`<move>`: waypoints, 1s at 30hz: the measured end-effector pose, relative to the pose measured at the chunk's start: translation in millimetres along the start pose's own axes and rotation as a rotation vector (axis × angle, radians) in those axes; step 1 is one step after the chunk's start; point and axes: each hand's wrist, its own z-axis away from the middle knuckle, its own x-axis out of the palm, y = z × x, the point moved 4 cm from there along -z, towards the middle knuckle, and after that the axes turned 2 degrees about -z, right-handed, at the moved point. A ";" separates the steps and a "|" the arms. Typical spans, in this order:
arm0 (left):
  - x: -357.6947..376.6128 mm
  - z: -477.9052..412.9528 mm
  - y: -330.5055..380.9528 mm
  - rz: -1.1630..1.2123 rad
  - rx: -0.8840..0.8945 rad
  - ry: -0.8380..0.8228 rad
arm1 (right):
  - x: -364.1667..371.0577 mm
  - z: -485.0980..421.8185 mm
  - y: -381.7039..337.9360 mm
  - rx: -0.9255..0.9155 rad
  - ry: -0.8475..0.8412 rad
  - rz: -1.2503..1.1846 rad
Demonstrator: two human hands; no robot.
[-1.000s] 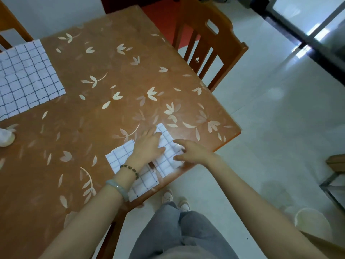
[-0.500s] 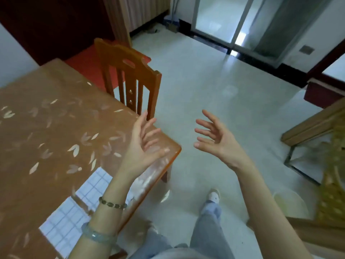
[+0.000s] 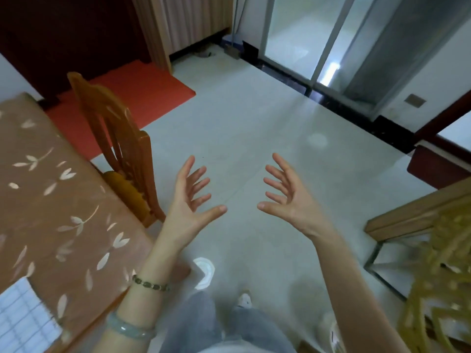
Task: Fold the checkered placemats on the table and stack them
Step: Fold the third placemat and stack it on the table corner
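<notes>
head | left grip (image 3: pixel 189 207) fingers spread apart, held nothing, above the floor (image 3: pixel 254 110) just off the bench (image 3: pixel 51 200) corner | right grip (image 3: pixel 290 202) fingers spread apart, held nothing | checkered placemat (image 3: pixel 23 319) lay on the bench at lower left, touched by neither grip | chair (image 3: pixel 122 149) beside the bench

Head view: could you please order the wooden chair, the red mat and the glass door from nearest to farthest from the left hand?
1. wooden chair, just left of the left hand.
2. red mat, beyond the chair, up and to the left.
3. glass door, far off at upper right.
</notes>
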 end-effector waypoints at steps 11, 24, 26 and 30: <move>2.6 -109.7 -20.4 -0.063 -0.059 0.172 | -38.6 -142.4 12.3 0.041 -0.178 0.045; -74.9 -318.3 -41.7 -0.105 -0.155 0.426 | -33.4 -408.7 -46.4 0.034 -0.370 0.114; -89.0 -346.0 -41.1 -0.115 -0.159 0.469 | -25.3 -448.4 -56.3 0.023 -0.416 0.109; -113.0 -394.6 -45.9 -0.089 -0.163 0.522 | -6.2 -519.8 -70.2 0.012 -0.505 0.129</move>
